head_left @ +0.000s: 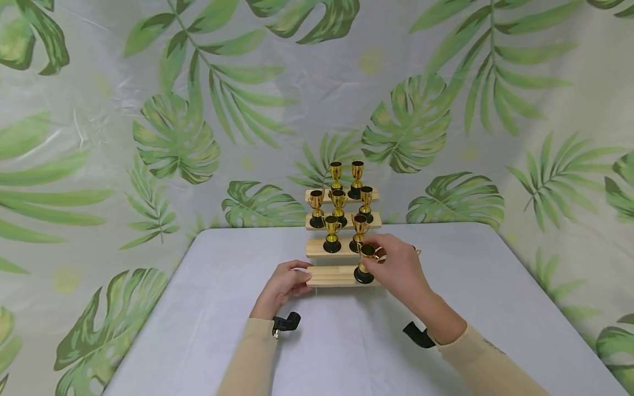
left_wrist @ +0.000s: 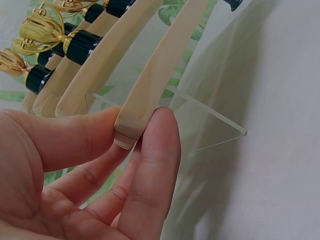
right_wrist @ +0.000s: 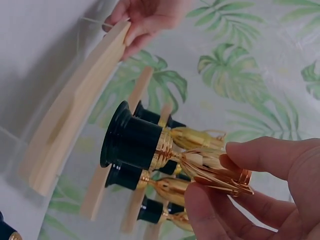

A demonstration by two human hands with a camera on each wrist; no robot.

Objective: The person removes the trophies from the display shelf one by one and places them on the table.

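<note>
A small gold trophy cup (head_left: 365, 265) with a black base is pinched by its cup between the thumb and fingers of my right hand (head_left: 400, 268). In the right wrist view the trophy's base (right_wrist: 131, 137) hangs apart from the lowest wooden plank (right_wrist: 75, 110) of a stepped display stand. My left hand (head_left: 283, 286) grips that plank's left end, thumb on one face and fingers on the other, as the left wrist view shows. Clear supports (left_wrist: 215, 114) hold the plank.
Behind, the upper planks (head_left: 317, 248) carry more trophies: two on top (head_left: 357, 179), three below (head_left: 338, 206), two on the third (head_left: 331, 234). Another trophy (head_left: 417, 251) is mostly hidden behind my right hand. The stand is on a white-covered table (head_left: 228, 330) before a leaf-patterned cloth (head_left: 317, 82).
</note>
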